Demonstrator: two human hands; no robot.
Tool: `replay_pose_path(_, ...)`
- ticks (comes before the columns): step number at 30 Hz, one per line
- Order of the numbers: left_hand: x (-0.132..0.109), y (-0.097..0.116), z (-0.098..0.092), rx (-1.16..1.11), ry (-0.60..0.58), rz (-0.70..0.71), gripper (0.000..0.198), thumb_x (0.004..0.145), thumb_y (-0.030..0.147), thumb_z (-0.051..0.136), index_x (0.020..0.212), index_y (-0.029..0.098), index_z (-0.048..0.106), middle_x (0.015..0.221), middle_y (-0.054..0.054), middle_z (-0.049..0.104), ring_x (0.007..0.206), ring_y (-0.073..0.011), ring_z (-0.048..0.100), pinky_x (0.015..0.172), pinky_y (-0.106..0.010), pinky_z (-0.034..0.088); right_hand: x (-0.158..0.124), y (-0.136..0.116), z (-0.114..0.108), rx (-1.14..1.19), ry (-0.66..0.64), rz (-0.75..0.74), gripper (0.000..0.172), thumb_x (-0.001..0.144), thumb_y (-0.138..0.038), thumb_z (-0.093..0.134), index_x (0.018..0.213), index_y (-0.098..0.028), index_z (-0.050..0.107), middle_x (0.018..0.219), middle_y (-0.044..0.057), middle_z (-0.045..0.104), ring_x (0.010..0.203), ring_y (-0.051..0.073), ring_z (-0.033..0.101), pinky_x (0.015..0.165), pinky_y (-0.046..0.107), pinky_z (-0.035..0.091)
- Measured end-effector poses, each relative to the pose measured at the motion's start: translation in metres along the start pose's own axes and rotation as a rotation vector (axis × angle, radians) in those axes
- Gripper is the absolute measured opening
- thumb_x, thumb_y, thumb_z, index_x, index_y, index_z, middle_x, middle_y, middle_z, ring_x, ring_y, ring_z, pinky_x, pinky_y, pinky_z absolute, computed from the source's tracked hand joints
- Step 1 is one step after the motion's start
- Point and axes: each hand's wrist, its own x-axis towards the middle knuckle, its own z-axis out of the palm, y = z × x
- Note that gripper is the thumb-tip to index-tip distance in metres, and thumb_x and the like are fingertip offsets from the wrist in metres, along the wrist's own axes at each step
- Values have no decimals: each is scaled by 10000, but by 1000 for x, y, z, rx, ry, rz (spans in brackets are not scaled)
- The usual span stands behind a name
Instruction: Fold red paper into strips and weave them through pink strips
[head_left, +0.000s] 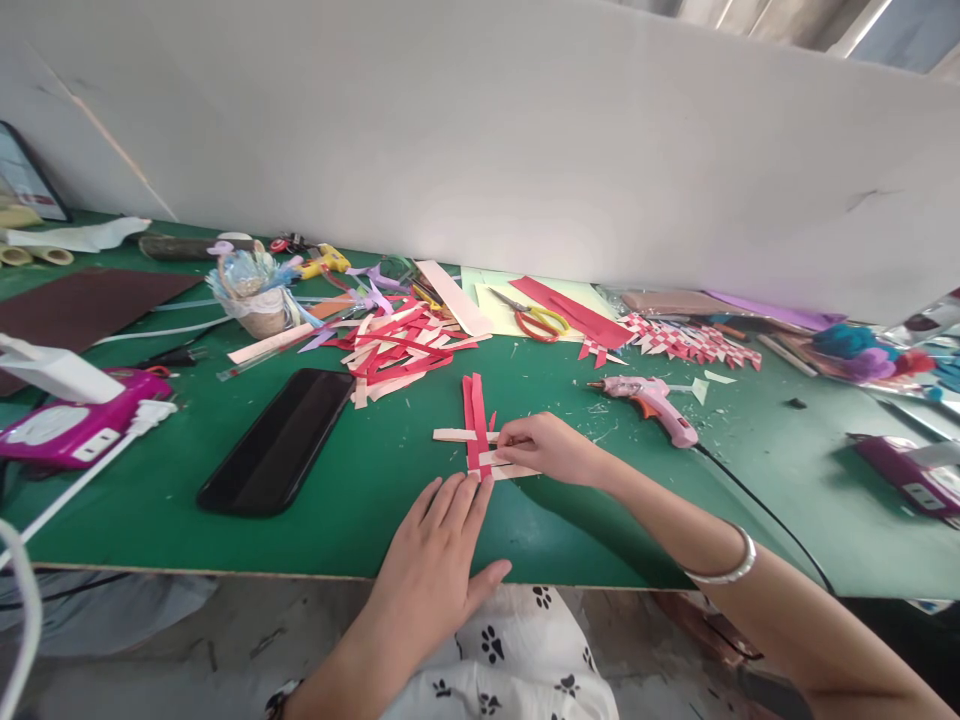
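Two red paper strips (474, 408) lie side by side on the green table, crossed by pale pink strips (450, 435). My left hand (442, 535) lies flat with fingers stretched, its fingertips on the near ends of the red strips. With thumb and fingers pinched, my right hand (551, 450) grips a pale pink strip (489, 458) that lies across the red ones. Another pale strip (517, 471) pokes out below that hand. A small red scrap (493, 420) lies just beyond the crossing.
A black phone (277, 440) lies left of the strips. Behind are a strip pile (405, 345) and scissors (536, 318). At right sit woven red-and-white pieces (690, 338) and a pink glue gun (649, 400) with its cord. Purple power strips (86, 415) flank the table.
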Motion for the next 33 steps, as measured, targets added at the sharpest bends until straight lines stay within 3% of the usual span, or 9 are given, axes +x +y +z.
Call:
replay_pose_path(9,1,-2,4,-68,61,36,697,852,589,336,1324,76,360,1294,-156,481,1236,-287,377,1018,-424,297,-1,3,-1,-11,-24,-137,254,850,-340,482,687,-160,558,592,-38,509,515,65,336,503,184,264)
replay_pose_path(14,4,-4,5,-129,26,40,719,838,586,360,1337,70,318,1333,-173,437,1228,-287,398,994,-415,343,-1,1,-1,-160,-12,-176,287,870,-367,455,683,-173,551,554,-52,492,491,66,333,537,203,265)
replay_pose_path(17,7,-4,4,-109,-20,40,755,821,611,360,1321,45,345,1355,-190,415,1242,-298,388,993,-417,339,-1,0,-1,-322,83,-149,306,856,-378,490,640,-171,555,621,-20,530,577,92,439,614,235,297)
replay_pose_path(21,10,-3,-1,-110,-76,39,762,815,617,354,1312,40,368,1379,-179,389,1261,-294,367,1002,-407,326,-1,1,-5,-383,238,-79,144,837,-305,542,852,-180,612,878,58,591,839,173,528,719,278,358)
replay_pose_path(26,12,-2,-4,-109,-117,25,766,803,611,374,1302,31,382,1373,-188,393,1254,-298,378,995,-399,333,1,4,-6,-314,128,17,114,805,-245,571,876,-168,617,880,59,583,802,170,554,690,273,409)
replay_pose_path(33,11,-1,-5,-114,-111,20,725,814,576,382,1311,48,367,1380,-188,380,1257,-293,378,986,-405,350,4,1,-8,-241,110,83,61,795,-160,564,789,-165,624,837,34,596,720,131,564,647,240,408)
